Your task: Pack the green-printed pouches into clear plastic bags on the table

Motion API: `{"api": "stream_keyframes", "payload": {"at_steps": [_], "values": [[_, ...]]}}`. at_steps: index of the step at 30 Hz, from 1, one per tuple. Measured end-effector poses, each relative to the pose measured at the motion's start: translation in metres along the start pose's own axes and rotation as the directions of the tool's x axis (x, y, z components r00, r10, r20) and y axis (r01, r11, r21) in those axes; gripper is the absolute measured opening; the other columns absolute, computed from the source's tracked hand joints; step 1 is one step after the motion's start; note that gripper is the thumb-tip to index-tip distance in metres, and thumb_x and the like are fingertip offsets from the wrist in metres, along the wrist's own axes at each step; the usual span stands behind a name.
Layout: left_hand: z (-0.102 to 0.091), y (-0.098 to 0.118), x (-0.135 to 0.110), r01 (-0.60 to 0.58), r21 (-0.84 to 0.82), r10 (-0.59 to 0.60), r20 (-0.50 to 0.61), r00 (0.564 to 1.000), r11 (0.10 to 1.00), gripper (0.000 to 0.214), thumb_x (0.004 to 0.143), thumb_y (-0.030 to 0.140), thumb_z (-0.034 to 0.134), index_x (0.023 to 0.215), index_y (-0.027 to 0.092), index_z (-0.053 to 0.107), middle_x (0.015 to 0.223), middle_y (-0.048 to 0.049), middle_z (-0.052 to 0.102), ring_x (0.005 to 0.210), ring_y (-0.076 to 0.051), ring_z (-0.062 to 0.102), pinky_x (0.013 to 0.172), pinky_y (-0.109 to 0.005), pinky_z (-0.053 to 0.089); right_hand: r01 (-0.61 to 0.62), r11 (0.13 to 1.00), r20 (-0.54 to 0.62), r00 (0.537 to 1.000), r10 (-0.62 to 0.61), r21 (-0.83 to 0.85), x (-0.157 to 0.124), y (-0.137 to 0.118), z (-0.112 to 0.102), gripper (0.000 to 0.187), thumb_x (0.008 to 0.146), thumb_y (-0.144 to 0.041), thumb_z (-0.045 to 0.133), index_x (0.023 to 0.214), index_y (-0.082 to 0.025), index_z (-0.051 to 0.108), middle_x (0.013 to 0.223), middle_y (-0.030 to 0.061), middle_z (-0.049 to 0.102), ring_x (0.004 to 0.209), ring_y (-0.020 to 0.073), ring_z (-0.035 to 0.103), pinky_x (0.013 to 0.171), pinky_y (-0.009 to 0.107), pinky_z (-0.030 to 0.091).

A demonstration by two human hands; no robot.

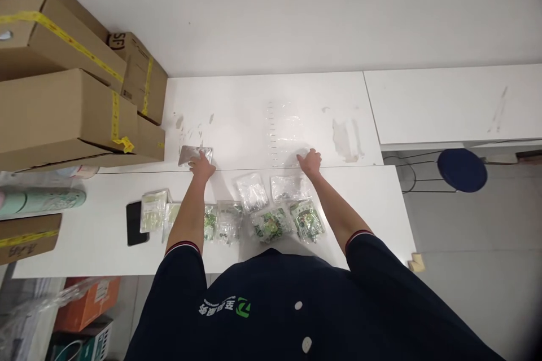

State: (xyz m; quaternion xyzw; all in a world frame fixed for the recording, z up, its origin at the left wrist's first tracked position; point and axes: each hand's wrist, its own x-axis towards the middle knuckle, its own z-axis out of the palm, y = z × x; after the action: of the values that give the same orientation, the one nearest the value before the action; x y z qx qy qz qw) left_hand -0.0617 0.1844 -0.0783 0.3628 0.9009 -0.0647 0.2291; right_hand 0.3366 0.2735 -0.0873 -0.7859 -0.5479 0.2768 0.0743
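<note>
My left hand (202, 168) reaches forward over the white table (105, 220) and closes on a small silvery-clear packet (192, 154) at the seam between two tabletops. My right hand (310, 162) reaches to the near edge of a stack of clear plastic bags (284, 131) and its fingers rest on it, curled; whether it grips is unclear. Between my arms lie several small clear packets, some empty (252, 192), some filled with green-and-white pieces (306, 219).
Taped cardboard boxes (68, 107) stand stacked at the left. A black phone (135, 223) lies on the table's left part beside a pale green packet (153, 210). A blue round stool (461, 169) stands on the floor at the right. More boxes sit under the table, lower left.
</note>
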Motion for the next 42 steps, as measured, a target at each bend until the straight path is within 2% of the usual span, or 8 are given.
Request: {"api": "stream_keyframes", "payload": {"at_steps": [11,18,24,27,30,37,39,42], "values": [[-0.009,0.002,-0.010,0.024,-0.043,-0.032,-0.207,0.978,0.999,0.043,0.090,0.009,0.039,0.131,-0.001,0.046,0.121,-0.0316,0.058,0.115,-0.039,0.059,0.091,-0.053,0.048,-0.093,0.898,0.113,0.992,0.048,0.429,0.012,0.016,-0.014,0.008,0.073,-0.021,0.061,0.078,-0.018,0.055,0.078,0.0046,0.067,0.071,0.0171,0.065,0.068,0.030,0.052],[-0.052,-0.007,-0.058,-0.104,-0.462,-0.132,-0.450,0.883,0.881,0.034,0.101,0.027,0.029,0.122,0.009,0.048,0.105,-0.0141,0.064,0.088,-0.019,0.067,0.077,-0.032,0.058,-0.168,0.556,0.065,0.978,0.200,0.814,-0.023,0.149,-0.092,0.009,0.070,-0.018,0.069,0.076,-0.013,0.065,0.066,0.0037,0.068,0.048,0.0082,0.058,0.050,0.021,0.051],[-0.009,0.080,-0.181,-0.427,-0.782,0.172,-0.393,0.903,0.454,0.040,0.097,0.039,0.040,0.125,0.015,0.055,0.109,-0.0081,0.065,0.090,-0.016,0.065,0.074,-0.029,0.061,-0.294,0.509,0.117,0.929,0.351,0.809,-0.105,0.251,-0.074,0.013,0.067,-0.026,0.073,0.071,-0.015,0.065,0.065,0.0051,0.068,0.045,0.0095,0.055,0.043,0.022,0.050],[0.038,0.129,-0.253,-0.599,-0.693,0.527,-0.360,0.770,0.402,0.041,0.095,0.038,0.045,0.130,0.018,0.057,0.132,-0.0094,0.059,0.118,-0.022,0.058,0.098,-0.035,0.053,-0.292,0.519,0.080,0.917,0.392,0.803,-0.134,0.272,-0.064,0.018,0.070,-0.033,0.069,0.073,-0.016,0.065,0.061,0.0033,0.066,0.039,0.0071,0.046,0.036,0.020,0.043],[0.085,0.162,-0.308,-0.776,-0.556,0.803,-0.293,0.519,0.299,0.041,0.094,0.030,0.045,0.130,0.017,0.058,0.140,-0.0110,0.054,0.136,-0.023,0.044,0.118,-0.040,0.032,-0.267,0.488,0.089,0.930,0.357,0.831,-0.151,0.285,-0.066,0.022,0.072,-0.034,0.066,0.085,-0.016,0.067,0.069,0.0032,0.069,0.037,0.0051,0.042,0.036,0.019,0.040],[0.167,0.205,-0.350,-0.827,-0.542,0.985,-0.152,-0.079,-0.150,0.036,0.090,0.015,0.042,0.115,0.019,0.068,0.136,-0.0097,0.056,0.141,-0.024,0.035,0.117,-0.049,0.029,-0.365,0.431,0.254,0.922,0.293,0.825,-0.164,0.317,-0.083,0.025,0.077,-0.022,0.059,0.101,-0.017,0.066,0.076,0.0012,0.069,0.045,0.0047,0.051,0.046,0.018,0.046],[0.179,0.212,-0.349,-0.850,-0.519,0.996,-0.052,-0.076,-0.092,0.036,0.084,0.008,0.045,0.101,0.018,0.074,0.137,-0.0094,0.054,0.140,-0.026,0.036,0.116,-0.050,0.029,-0.377,0.458,0.250,0.916,0.314,0.805,-0.165,0.329,-0.086,0.021,0.079,-0.019,0.057,0.098,-0.016,0.066,0.069,-0.0002,0.066,0.048,0.0060,0.053,0.046,0.017,0.046],[0.186,0.221,-0.344,-0.879,-0.457,0.988,0.126,0.087,0.135,0.039,0.076,0.002,0.045,0.089,0.018,0.078,0.131,-0.0089,0.056,0.129,-0.025,0.048,0.111,-0.043,0.036,-0.393,0.528,0.246,0.912,0.329,0.753,-0.167,0.343,-0.088,0.014,0.081,-0.014,0.055,0.090,-0.015,0.065,0.062,-0.0009,0.062,0.050,0.0078,0.055,0.048,0.018,0.048]]}}
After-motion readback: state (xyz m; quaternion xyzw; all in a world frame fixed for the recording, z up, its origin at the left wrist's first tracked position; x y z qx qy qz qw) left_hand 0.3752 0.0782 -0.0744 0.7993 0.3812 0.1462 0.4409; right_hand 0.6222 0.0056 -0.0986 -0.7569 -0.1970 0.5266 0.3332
